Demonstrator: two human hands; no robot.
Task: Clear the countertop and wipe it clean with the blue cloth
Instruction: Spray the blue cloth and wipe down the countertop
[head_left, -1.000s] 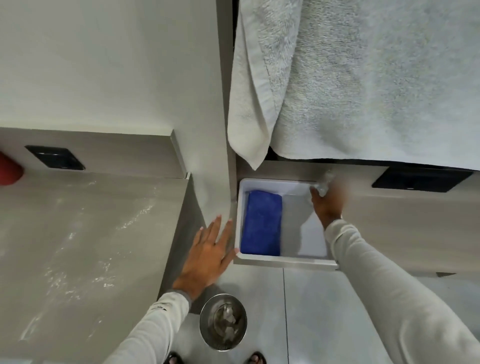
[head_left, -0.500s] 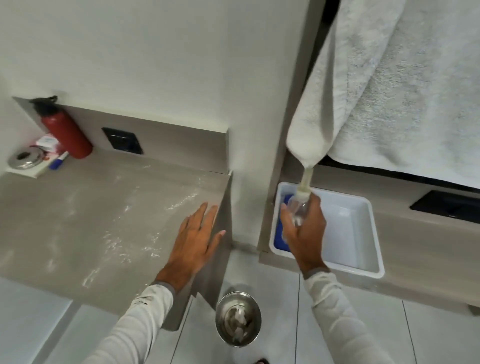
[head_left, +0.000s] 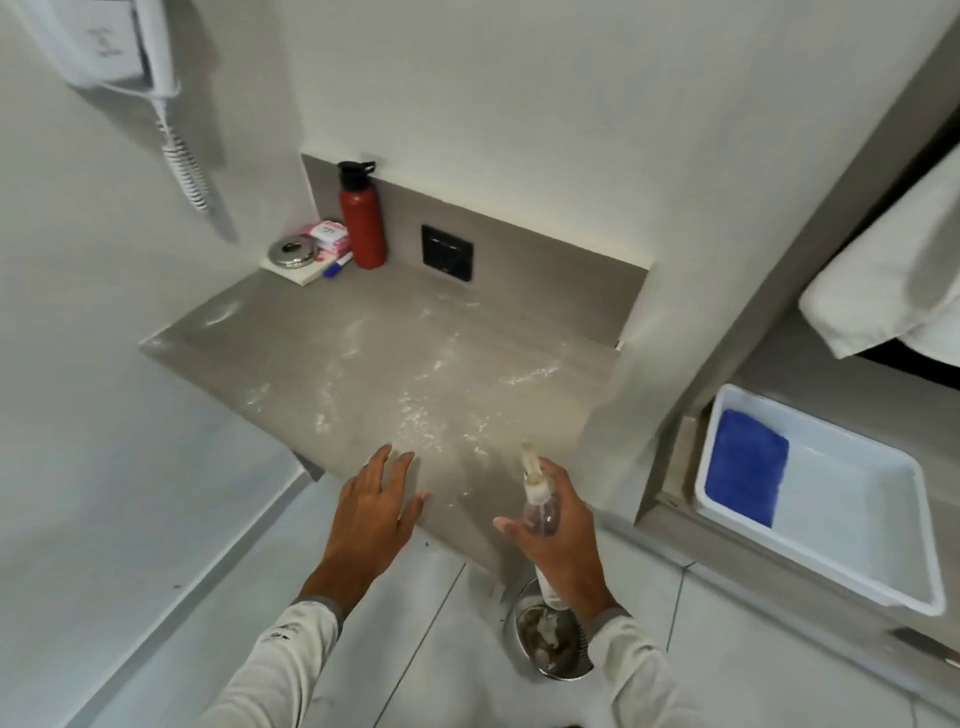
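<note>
1. The pink and white box (head_left: 328, 235) at the back left of the countertop (head_left: 363, 374) has print on its top face, but the letters are too small and blurred to read.
2. The white wall unit (head_left: 104, 44) at the upper left carries a faint grey mark on its front — it cannot be made out.
3. The black wall plate (head_left: 447, 253) shows a small pale mark near its lower edge — not readable.
4. The red bottle (head_left: 362, 221) and the spray bottle (head_left: 540, 512) show no label that can be read.
</note>
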